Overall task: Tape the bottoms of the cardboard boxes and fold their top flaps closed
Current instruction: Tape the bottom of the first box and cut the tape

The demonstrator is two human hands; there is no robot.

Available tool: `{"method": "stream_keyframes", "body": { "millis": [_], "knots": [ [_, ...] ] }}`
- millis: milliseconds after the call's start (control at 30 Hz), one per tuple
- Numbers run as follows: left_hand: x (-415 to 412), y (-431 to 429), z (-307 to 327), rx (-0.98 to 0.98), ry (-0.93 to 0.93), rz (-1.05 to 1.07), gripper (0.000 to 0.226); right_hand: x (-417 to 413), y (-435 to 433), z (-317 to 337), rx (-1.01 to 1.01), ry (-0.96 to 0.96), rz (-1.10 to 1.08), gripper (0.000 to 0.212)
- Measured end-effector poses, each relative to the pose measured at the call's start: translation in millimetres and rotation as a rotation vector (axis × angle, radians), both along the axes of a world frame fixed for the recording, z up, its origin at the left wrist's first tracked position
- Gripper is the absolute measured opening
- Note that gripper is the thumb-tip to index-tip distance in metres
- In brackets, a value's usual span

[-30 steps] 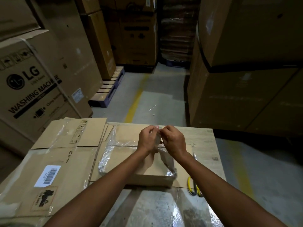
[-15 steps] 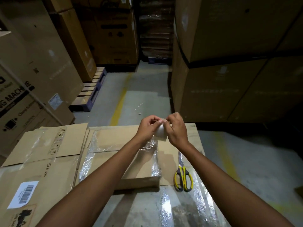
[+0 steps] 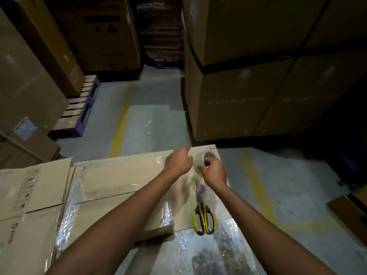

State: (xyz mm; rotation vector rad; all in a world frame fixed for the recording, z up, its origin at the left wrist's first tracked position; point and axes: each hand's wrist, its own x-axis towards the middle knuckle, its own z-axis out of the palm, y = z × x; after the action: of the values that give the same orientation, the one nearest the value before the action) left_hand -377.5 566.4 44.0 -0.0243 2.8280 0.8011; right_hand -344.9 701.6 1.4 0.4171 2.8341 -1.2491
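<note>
Right hand (image 3: 214, 172) has its fingers curled round the roll of clear packing tape (image 3: 199, 161), holding it over the far right corner of the plastic-covered worktable (image 3: 208, 255). Left hand (image 3: 178, 161) is just beside the roll with its fingers bent, but it's motion-blurred, so I can't tell whether it pinches the tape's loose end or grips nothing at all. The flattened brown cardboard box in shiny plastic wrap (image 3: 119, 175) lies flat on the table to the left of both hands, not yet opened up, with no tape on it that I can see. Yellow-and-black scissors (image 3: 204, 217) lie under the right forearm. The danger, I'd say, is that clear tape's end is hard to find and hold. If it slips, it sticks back on the roll or folds onto itself. The roll is also near the table edge, so a fumble could send it to the floor.
</note>
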Motion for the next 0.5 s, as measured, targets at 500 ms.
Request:
{"method": "stream_keyframes", "body": {
  "millis": [500],
  "knots": [
    [20.0,-61.2,-59.6,-0.298,0.133,0.194,0.057,-20.0,12.3,-86.1,0.564,-0.256,0.284,0.027]
  ]
}}
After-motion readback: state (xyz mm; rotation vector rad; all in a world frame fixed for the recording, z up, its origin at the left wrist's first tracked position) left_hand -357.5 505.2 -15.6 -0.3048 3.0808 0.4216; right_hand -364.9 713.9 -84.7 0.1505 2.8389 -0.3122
